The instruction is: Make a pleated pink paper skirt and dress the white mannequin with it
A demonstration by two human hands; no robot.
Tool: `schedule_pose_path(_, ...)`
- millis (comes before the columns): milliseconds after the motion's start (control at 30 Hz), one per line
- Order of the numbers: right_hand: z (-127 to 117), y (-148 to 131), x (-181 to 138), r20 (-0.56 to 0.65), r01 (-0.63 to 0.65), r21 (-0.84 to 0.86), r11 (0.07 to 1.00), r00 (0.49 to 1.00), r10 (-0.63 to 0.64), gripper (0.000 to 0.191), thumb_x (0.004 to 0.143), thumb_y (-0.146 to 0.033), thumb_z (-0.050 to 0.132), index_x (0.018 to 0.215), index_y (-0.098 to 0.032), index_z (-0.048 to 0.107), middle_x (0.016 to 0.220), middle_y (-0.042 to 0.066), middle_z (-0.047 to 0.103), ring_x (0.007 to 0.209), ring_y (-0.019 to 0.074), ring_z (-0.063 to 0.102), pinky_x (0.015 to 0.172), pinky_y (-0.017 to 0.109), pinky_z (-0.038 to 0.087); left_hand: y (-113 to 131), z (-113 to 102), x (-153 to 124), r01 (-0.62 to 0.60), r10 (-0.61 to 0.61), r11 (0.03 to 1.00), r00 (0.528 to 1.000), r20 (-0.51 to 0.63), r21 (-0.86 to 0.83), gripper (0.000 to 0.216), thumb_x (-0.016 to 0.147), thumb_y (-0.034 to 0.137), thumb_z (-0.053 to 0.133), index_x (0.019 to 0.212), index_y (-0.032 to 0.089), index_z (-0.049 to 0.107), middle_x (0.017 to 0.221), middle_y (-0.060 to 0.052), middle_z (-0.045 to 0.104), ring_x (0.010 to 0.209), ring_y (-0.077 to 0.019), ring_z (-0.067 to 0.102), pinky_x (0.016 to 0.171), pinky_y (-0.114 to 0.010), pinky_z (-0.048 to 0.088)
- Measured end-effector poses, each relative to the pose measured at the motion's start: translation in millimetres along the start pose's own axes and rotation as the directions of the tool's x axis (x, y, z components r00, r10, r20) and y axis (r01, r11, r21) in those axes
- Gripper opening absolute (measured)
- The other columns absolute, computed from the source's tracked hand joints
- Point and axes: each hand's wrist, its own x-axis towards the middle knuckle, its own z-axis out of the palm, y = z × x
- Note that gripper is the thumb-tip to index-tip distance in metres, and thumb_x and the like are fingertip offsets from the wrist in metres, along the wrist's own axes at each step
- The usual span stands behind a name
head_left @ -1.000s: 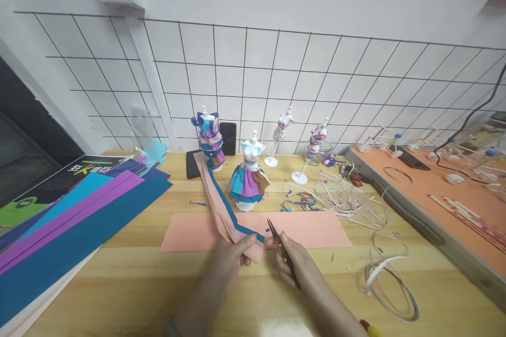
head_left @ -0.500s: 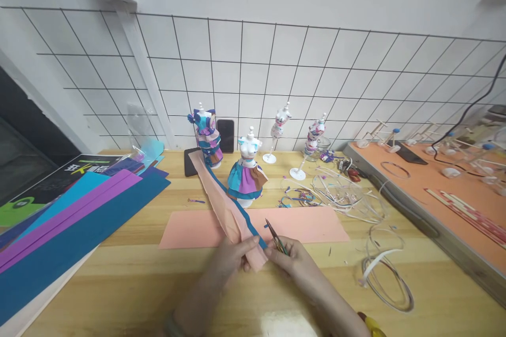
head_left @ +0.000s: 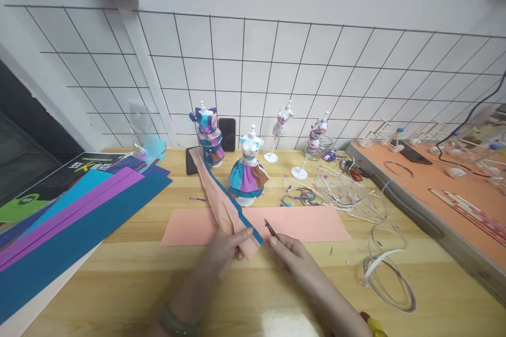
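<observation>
A long peach crepe-paper strip [head_left: 221,202] with a dark blue band [head_left: 237,210] along its edge runs from the phone area down to my left hand [head_left: 227,247], which pinches its near end. My right hand [head_left: 292,253] holds small scissors [head_left: 270,227], blades pointing up and left, just right of the strip's end and apart from it; the handles are mostly hidden by the fingers. A flat peach paper sheet [head_left: 304,224] lies beneath. Just beyond the strip stands a small white dress form [head_left: 250,147] in a teal, purple and brown paper skirt [head_left: 249,178].
Three more mini dress forms stand behind, one a decorated form [head_left: 209,134] by an upright phone [head_left: 226,134]. Coloured paper sheets [head_left: 98,221] lie left. Tangled cords [head_left: 343,189] and a cord coil [head_left: 389,279] lie right, beside an orange-topped raised surface [head_left: 446,189].
My right hand has let go of the strip's end and drawn slightly away with the scissors. My left hand and the strip's near end have shifted slightly left and up.
</observation>
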Motion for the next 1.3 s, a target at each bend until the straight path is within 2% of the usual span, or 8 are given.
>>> schedule_pose_path(133, 1.8, 2.3, -3.2, 0.005, -0.055, -0.018, 0.998, 0.998, 0.055, 0.057, 0.081, -0.070, 0.037, 0.081, -0.016, 0.055, 0.045, -0.010, 0.026, 0.040, 0.0074, 0.020, 0.041, 0.023, 0.014, 5.9, -4.6, 2.2, -0.046, 0.046, 0.999, 0.998, -0.034, -0.003, 0.034, 0.059, 0.035, 0.079, 0.078, 0.013, 0.061, 0.062, 0.000, 0.061, 0.049, -0.0086, 0.050, 0.041, -0.019, 0.030)
schedule_pose_path(400, 5.5, 9.9, -6.0, 0.076, -0.129, 0.033, 0.991, 0.989, 0.126, 0.054, 0.082, -0.069, 0.036, 0.083, -0.017, 0.051, 0.047, -0.011, 0.025, 0.039, 0.0062, 0.018, 0.039, 0.022, 0.013, 1.4, -11.7, 8.7, -0.146, 0.150, 0.985, 0.988, -0.030, 0.092, 0.037, 0.059, 0.037, 0.079, 0.080, 0.013, 0.058, 0.057, 0.001, 0.059, 0.043, -0.0073, 0.045, 0.039, -0.019, 0.030)
schedule_pose_path(633, 7.8, 14.7, -6.2, 0.099, -0.142, 0.048, 0.989, 0.986, 0.136, 0.050, 0.084, -0.066, 0.037, 0.084, -0.017, 0.049, 0.051, -0.009, 0.031, 0.040, 0.0060, 0.022, 0.038, 0.020, 0.014, -1.4, -11.8, 8.2, -0.131, 0.129, 0.976, 0.991, 0.026, 0.172, 0.039, 0.062, 0.038, 0.076, 0.083, 0.011, 0.059, 0.066, -0.004, 0.062, 0.051, -0.0099, 0.052, 0.040, -0.020, 0.033)
schedule_pose_path(900, 9.7, 12.4, -8.1, 0.099, -0.130, 0.015, 0.991, 0.987, 0.127, 0.048, 0.085, -0.064, 0.036, 0.084, -0.018, 0.048, 0.051, -0.009, 0.031, 0.040, 0.0061, 0.022, 0.036, 0.020, 0.015, -2.8, -8.8, 4.8, -0.146, 0.128, 0.973, 0.986, 0.110, 0.177, 0.056, 0.066, 0.036, 0.074, 0.110, 0.014, 0.049, 0.070, 0.000, 0.062, 0.052, -0.0091, 0.051, 0.040, -0.018, 0.033)
schedule_pose_path(1133, 10.0, 8.8, -9.3, 0.072, -0.114, -0.048, 0.992, 0.991, 0.117, 0.049, 0.085, -0.065, 0.035, 0.081, -0.018, 0.048, 0.049, -0.009, 0.031, 0.041, 0.0068, 0.022, 0.038, 0.021, 0.016, -0.4, -6.9, 3.8, -0.091, 0.081, 0.981, 0.994, 0.068, 0.170, 0.054, 0.062, 0.037, 0.076, 0.104, 0.012, 0.054, 0.067, 0.000, 0.061, 0.049, -0.0081, 0.049, 0.039, -0.018, 0.033)
schedule_pose_path(1300, 8.4, 12.2, -8.1, 0.067, -0.105, -0.085, 0.991, 0.992, 0.110, 0.051, 0.084, -0.066, 0.035, 0.081, -0.017, 0.049, 0.051, -0.009, 0.030, 0.043, 0.0073, 0.021, 0.041, 0.022, 0.015, -0.9, -7.3, 5.2, -0.097, 0.083, 0.980, 0.993, 0.090, 0.174, 0.049, 0.063, 0.036, 0.076, 0.101, 0.012, 0.057, 0.069, -0.002, 0.063, 0.051, -0.0090, 0.051, 0.038, -0.018, 0.032)
